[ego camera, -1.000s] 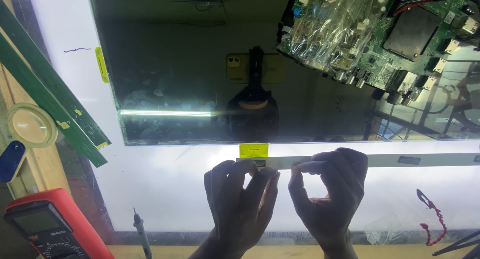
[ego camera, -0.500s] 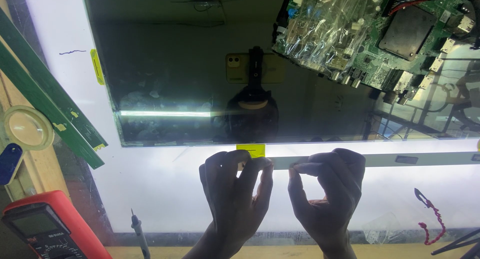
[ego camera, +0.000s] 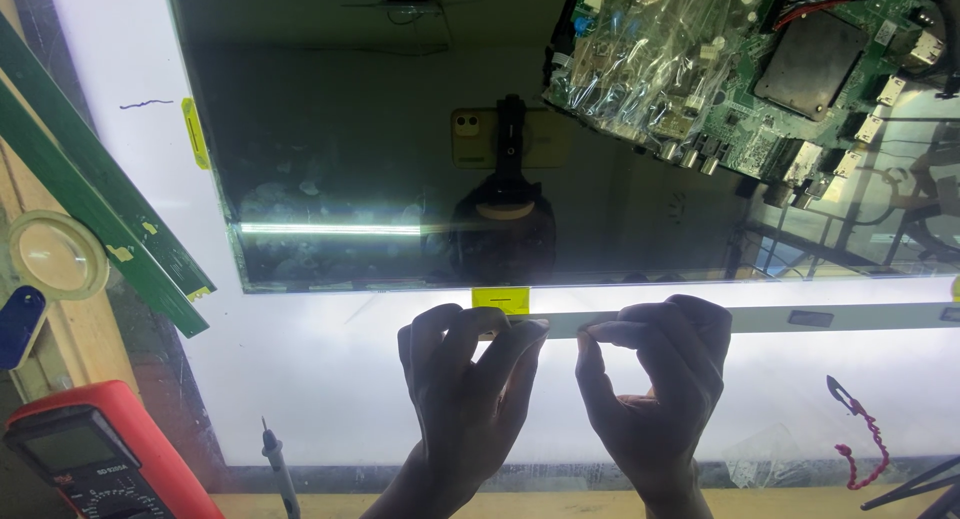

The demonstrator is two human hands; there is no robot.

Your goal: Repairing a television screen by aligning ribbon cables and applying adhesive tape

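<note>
Nearest me, at six o'clock, I see my left hand (ego camera: 470, 389) and my right hand (ego camera: 655, 379) side by side over the glowing white backlit sheet (ego camera: 330, 379) that covers the surface. Both are curled, fingertips pinched on the long thin pale grey strip (ego camera: 760, 320) that runs from between them out toward three o'clock; the left pinches its near end, the right grips it just beside that. A small yellow tape tab (ego camera: 500, 300) sits just above the left fingertips, at the lower edge of the large dark glass panel (ego camera: 400, 129). At eight o'clock lies a red-cased multimeter (ego camera: 95, 459), with a slim grey probe (ego camera: 278, 464) beside it. At nine o'clock a round clear magnifier lens (ego camera: 57, 256) rests near two long green strips (ego camera: 90, 189). At four o'clock a red wire (ego camera: 860, 434) lies on the sheet. Farthest, at one o'clock, a green circuit board (ego camera: 790, 69), partly wrapped in clear plastic, lies on the dark panel.
</note>
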